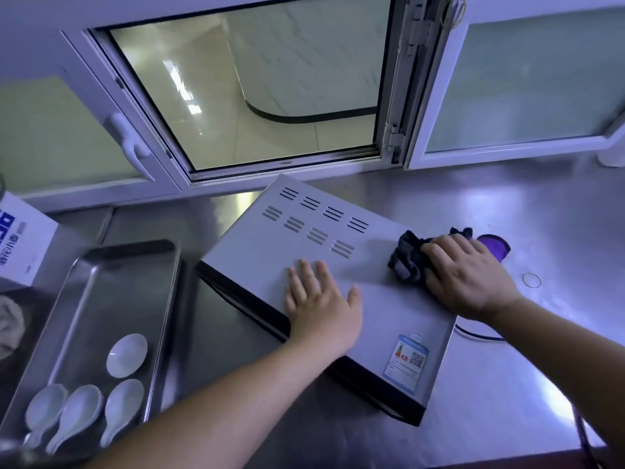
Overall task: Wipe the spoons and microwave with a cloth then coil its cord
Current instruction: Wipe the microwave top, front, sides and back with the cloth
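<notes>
Pressing a crumpled dark cloth (406, 257), the right hand (470, 275) rests on the microwave (270, 245).

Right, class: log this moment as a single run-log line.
step: wiping microwave top | left hand: flat on top | right hand: presses cloth on top | spoons: four in tray

Cool bluish light, wide-angle edge distortion
</notes>
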